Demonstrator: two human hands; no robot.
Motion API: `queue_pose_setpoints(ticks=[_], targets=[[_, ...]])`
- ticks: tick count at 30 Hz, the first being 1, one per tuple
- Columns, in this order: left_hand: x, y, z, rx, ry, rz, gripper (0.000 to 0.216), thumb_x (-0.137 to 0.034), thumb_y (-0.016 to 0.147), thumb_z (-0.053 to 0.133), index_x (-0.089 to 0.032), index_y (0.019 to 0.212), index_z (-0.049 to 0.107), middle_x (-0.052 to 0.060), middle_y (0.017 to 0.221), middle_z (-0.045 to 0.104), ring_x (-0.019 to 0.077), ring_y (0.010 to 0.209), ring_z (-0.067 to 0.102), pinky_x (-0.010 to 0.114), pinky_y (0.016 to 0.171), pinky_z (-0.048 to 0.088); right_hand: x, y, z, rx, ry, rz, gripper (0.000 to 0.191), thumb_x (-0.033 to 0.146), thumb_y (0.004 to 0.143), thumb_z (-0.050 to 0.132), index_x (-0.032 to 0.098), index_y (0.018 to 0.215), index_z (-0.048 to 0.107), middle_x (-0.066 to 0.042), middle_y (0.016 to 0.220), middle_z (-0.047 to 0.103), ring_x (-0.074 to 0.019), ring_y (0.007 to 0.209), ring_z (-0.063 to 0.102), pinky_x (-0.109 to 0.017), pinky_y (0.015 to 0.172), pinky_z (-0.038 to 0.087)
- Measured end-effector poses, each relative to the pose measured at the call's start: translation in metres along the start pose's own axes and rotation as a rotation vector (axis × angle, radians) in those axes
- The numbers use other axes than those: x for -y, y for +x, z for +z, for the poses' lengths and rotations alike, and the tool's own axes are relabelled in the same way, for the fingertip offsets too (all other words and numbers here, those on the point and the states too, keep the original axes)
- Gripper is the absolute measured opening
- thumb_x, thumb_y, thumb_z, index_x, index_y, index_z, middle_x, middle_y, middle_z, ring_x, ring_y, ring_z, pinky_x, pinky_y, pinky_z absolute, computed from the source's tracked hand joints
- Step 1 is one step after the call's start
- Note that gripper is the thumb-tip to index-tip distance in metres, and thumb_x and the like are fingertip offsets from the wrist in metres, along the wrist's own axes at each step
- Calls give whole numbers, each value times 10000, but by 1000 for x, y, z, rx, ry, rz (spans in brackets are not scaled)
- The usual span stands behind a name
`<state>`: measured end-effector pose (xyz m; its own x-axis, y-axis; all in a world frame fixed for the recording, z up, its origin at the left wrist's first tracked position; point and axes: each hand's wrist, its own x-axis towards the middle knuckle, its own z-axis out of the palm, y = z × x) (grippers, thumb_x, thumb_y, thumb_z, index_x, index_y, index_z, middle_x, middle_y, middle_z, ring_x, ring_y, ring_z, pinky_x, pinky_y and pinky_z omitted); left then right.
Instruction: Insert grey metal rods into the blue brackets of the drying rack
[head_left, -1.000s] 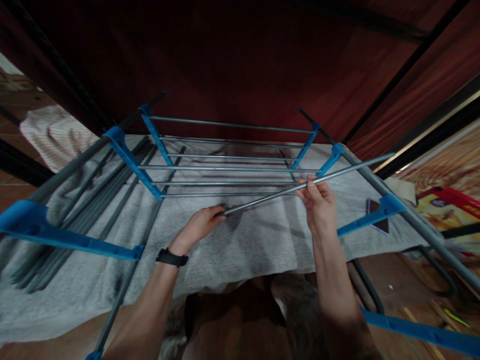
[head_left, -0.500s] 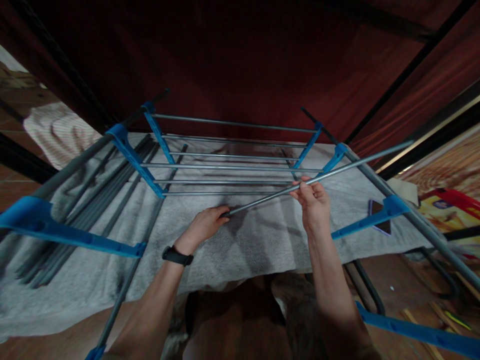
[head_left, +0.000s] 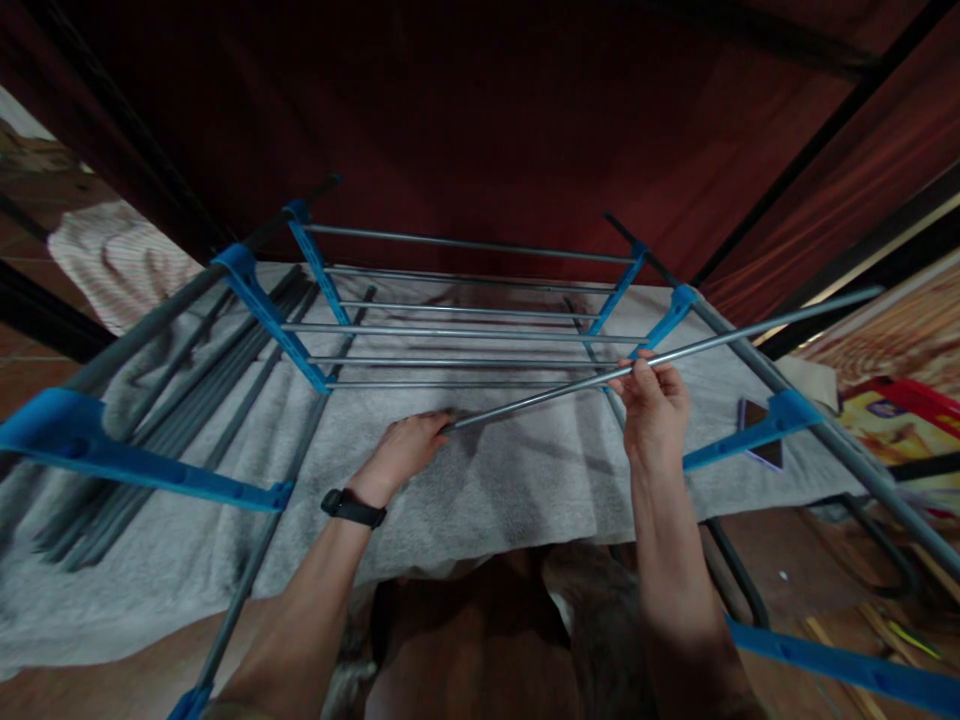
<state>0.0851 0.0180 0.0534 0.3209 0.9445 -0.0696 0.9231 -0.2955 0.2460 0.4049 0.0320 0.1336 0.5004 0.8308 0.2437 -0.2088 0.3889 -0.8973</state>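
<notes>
A long grey metal tube slants up to the right across the middle, gripped at two points. My left hand, with a black watch on its wrist, is closed around the lower left end. Farther along, my right hand pinches the tube between thumb and fingers, and its free end reaches out to the right. Behind it stands a rack frame with blue plastic brackets on both sides. Several grey rods span between the far brackets. The nearer left bracket and right bracket have no rod between them.
Several loose grey tubes lie on a grey blanket at the left. A phone rests at the right by a bracket. Dark red fabric hangs behind the rack. A red and yellow package sits far right.
My right hand has slid to the right, and the tube's far end has shifted right with it. My left hand stays on the lower end, almost in the same place.
</notes>
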Motion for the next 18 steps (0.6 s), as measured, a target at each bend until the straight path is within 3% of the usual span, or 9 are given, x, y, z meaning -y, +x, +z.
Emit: queue_pose_setpoints(ticks=[5,18], targets=[[0,1,3,-7,-3,29,276,-224,941,482,-209,1177,623,89,1122,718,232,966,693,322,843,502,1,0,-1,3,-4,0,312,424,733,777,217,934,657,13,861,710,-95,706,658,-256,710,574],[-11,0,1,-1,35,13,302,-208,932,503,-191,1221,587,102,1123,709,238,1019,680,330,869,500,-15,-16,17,214,-61,76,345,422,755,757,263,1035,634,5,899,725,-145,811,684,-310,753,598]])
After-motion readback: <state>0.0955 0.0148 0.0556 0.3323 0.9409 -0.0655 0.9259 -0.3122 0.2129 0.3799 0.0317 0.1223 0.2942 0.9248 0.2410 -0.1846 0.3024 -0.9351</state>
